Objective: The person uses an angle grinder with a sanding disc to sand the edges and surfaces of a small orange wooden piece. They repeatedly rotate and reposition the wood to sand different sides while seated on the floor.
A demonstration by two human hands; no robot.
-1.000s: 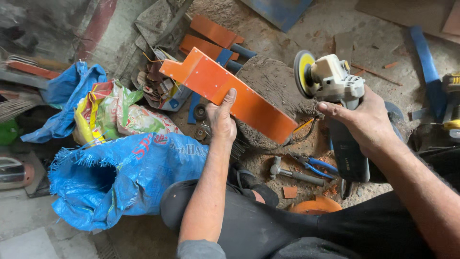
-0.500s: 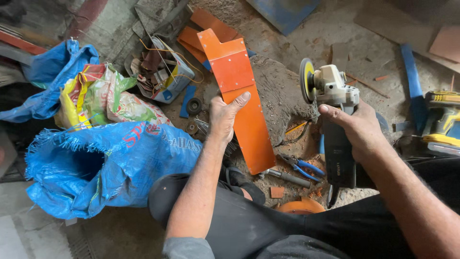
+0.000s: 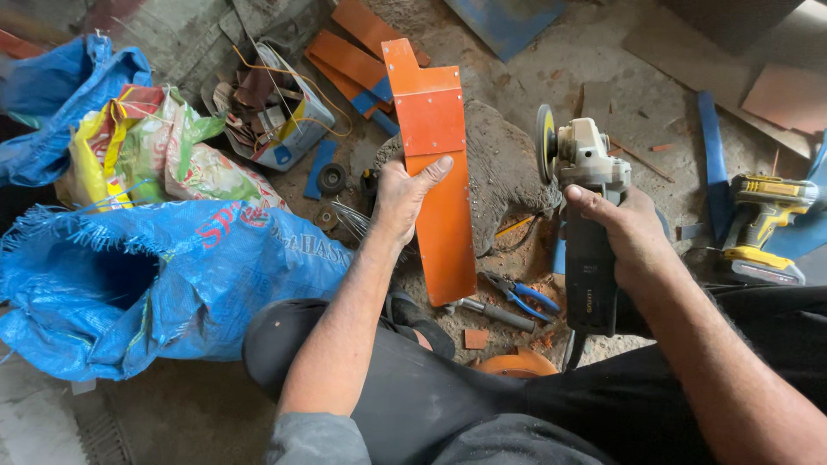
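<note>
Both my hands are busy: my left hand [image 3: 403, 196] pinches the orange metal strip [image 3: 435, 164], my right hand [image 3: 622, 231] is wrapped around the angle grinder [image 3: 579, 215]. The strip lies lengthwise over the stone block [image 3: 504, 168], narrow end away from me. I judge cutting not begun; disc clear of strip.

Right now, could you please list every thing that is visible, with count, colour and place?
metal strip: one, orange, centre, held upright
angle grinder: one, grey and black, right of strip
stone block: one, grey, behind strip
woven sack: one, blue, left
printed bags: a few, yellow and green, upper left
tin of scraps: one, top centre
pliers: one, blue handles, below strip
cordless drill: one, yellow, far right
orange offcuts: several, top
left hand: grips strip
right hand: grips grinder
</note>
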